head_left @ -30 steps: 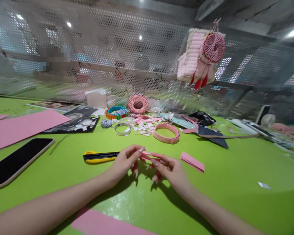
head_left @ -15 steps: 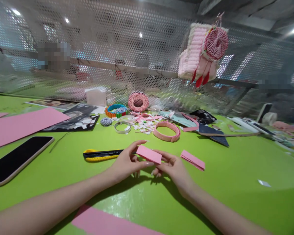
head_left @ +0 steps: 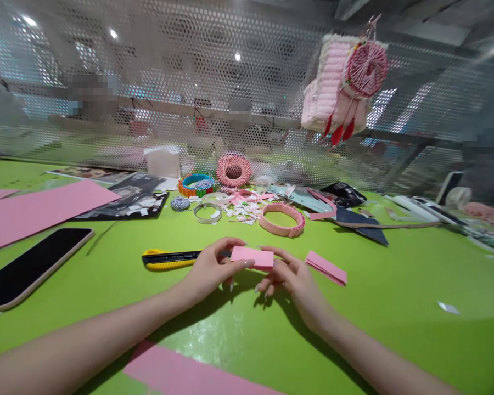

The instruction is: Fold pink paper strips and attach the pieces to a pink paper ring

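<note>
Currently, both hands are engaged on one paper slip (head_left: 253, 257), a small pink folded rectangle held between the two sets of fingertips, just above the table (head_left: 395, 296).

1. Left hand (head_left: 212, 269): the fingers (head_left: 226, 242) curl over the slip's left end with the thumb beneath. This is a closed pinch on the paper, with nothing else in the grasp.
2. Right hand (head_left: 292, 277): the fingertips are closed on the slip's right end from below. The paper partly hides the thumb, so I cannot tell exactly how it lies.
3. Slip: roughly level, broad face up, and clear of the table as far as I can judge.

Step in hand, as I read it: squaring or creasing the slip between the two pinches. The next move calls for even pressure at both ends, aligned edges and no twist, since thin paper buckles readily.

Surroundings, referenced to the fingers:
- A yellow knife (head_left: 170, 259) lies just behind the left fingers, its dark end hidden by them.
- A second pink piece (head_left: 326, 267) lies just outside the right fingers.
- A pink ring (head_left: 282, 219) lies ahead of the fingertips.
- A phone (head_left: 28, 267) lies well out beyond the left fingers.
</note>
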A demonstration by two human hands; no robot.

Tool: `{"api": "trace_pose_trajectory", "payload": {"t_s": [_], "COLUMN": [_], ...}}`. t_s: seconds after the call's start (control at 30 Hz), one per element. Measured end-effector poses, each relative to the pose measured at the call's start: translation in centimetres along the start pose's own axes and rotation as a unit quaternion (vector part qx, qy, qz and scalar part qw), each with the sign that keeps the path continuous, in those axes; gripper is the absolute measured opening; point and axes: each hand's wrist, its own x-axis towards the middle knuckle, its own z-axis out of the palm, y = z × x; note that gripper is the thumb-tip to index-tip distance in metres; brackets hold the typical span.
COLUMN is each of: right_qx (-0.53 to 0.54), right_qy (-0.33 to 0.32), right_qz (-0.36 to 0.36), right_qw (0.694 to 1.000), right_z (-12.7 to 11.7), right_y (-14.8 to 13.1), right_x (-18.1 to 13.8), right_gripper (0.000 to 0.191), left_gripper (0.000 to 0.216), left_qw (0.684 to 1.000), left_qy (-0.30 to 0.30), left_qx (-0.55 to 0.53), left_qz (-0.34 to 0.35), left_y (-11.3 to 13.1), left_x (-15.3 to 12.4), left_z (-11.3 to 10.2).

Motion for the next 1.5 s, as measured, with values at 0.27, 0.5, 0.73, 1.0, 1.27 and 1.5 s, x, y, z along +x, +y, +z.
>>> {"api": "trace_pose_trajectory", "payload": {"t_s": [0.27,0.5,0.73,1.0,1.27,1.5], "right_qx": [-0.016,0.042,0.171,0.186,0.181,0.128], "right_qy": [-0.146,-0.109,-0.083,-0.017,-0.005,-0.013], "right_qz": [0.055,0.051,0.076,0.074,0.067,0.059], "right_qw": [0.988,0.992,0.979,0.980,0.981,0.990], "right_z": [-0.1,0.0,0.1,0.4,-0.3,-0.5], "right_y": [0.1,-0.8,-3.4,-3.8,-3.4,-3.9], "right_x": [-0.1,-0.5,-1.5,-2.6,-2.6,-2.9], "right_gripper": [0.041,0.032,0.023,0.025,0.022,0.027], "left_gripper": [0.049,0.060,0.037,0.030,0.037,0.039], "left_qw": [0.995,0.915,0.800,0.778,0.819,0.865], "left_qy": [-0.090,-0.135,-0.084,0.037,0.052,0.026], "left_qx": [0.030,0.363,0.578,0.613,0.571,0.501], "left_qz": [0.005,0.112,0.135,0.135,0.025,-0.018], "left_y": [0.5,4.1,-0.5,-2.2,0.6,0.2], "left_x": [-0.6,0.3,-1.1,-2.2,-4.3,-3.6], "left_z": [0.3,-6.1,-11.9,-10.3,-9.9,-11.2]}}
